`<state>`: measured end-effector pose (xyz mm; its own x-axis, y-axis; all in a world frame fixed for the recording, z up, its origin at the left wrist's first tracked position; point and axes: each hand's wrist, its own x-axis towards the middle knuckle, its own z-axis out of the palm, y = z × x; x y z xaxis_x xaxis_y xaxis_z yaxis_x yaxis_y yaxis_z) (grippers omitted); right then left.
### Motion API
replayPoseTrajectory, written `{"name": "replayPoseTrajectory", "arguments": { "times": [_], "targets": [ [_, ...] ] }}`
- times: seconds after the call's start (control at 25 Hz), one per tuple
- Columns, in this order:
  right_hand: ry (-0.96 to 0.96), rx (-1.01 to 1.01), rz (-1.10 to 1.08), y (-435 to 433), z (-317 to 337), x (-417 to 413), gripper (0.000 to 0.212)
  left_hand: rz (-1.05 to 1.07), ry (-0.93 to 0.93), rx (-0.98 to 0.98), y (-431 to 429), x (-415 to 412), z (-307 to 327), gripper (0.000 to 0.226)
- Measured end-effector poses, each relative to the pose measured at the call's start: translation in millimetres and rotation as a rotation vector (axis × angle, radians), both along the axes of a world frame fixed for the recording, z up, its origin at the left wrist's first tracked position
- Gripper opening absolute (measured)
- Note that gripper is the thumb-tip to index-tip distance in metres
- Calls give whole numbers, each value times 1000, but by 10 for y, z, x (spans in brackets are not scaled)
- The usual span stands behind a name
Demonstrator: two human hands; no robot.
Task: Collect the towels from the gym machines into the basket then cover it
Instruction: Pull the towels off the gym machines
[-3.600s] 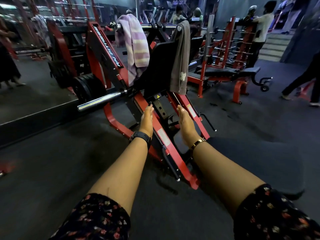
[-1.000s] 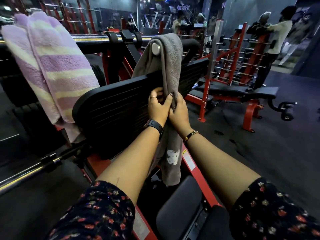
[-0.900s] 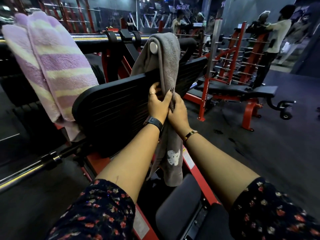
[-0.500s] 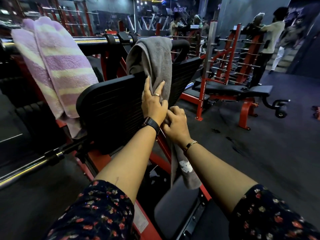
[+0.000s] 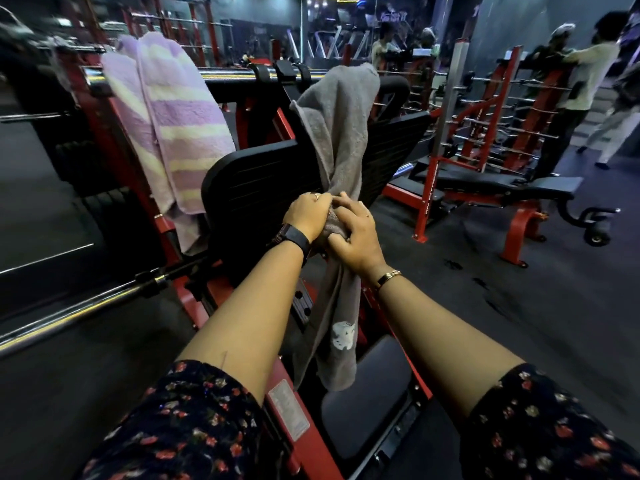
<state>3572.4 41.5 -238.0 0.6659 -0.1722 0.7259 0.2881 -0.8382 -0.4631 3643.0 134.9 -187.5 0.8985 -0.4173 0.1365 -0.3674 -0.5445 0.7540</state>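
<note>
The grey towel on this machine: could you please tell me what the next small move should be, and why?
Probably lift the grey towel up and back to free it. The left hand and right hand both grip its middle, while its upper end is draped over the top of the machine, so it is not yet free.

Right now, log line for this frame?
left hand, right hand: grip grey towel | its top draped over leg press | striped towel hangs on bar | basket unseen
</note>
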Motion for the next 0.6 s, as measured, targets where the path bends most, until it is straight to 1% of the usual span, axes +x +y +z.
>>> {"name": "replayPoseTrajectory", "arguments": {
  "times": [0.04, 0.12, 0.2, 0.24, 0.32, 0.36, 0.44, 0.52, 0.6],
  "targets": [
    [-3, 1, 0, 44, -11, -10, 39, 15, 54, 2, 44, -14, -15, 45],
    [-7, 53, 19, 146, -44, -38, 44, 46, 173, -63, 168, -56, -67, 51],
    [3, 158, 51, 279, -22, -65, 45, 58, 212, -143, 307, -88, -143, 55],
    [-2, 206, 54, 353, 13, -63, 43, 77, 182, -194, 384, -100, -178, 54],
    [-23, 297, 42, 505, 127, -40, 36, 139, 78, -361, 557, -143, -205, 56],
    [-35, 342, 42, 585, 200, -24, 34, 160, 29, -453, 643, -173, -189, 61],
    [-62, 414, 62, 779, 344, 18, 31, 139, -62, -592, 837, -196, -137, 70],
    [-104, 460, 89, 1031, 460, 67, 27, 93, -123, -678, 1085, -216, -70, 66],
    [-137, 495, 121, 1311, 543, 114, 23, 74, -149, -688, 1374, -216, -26, 60]
  ]
}}
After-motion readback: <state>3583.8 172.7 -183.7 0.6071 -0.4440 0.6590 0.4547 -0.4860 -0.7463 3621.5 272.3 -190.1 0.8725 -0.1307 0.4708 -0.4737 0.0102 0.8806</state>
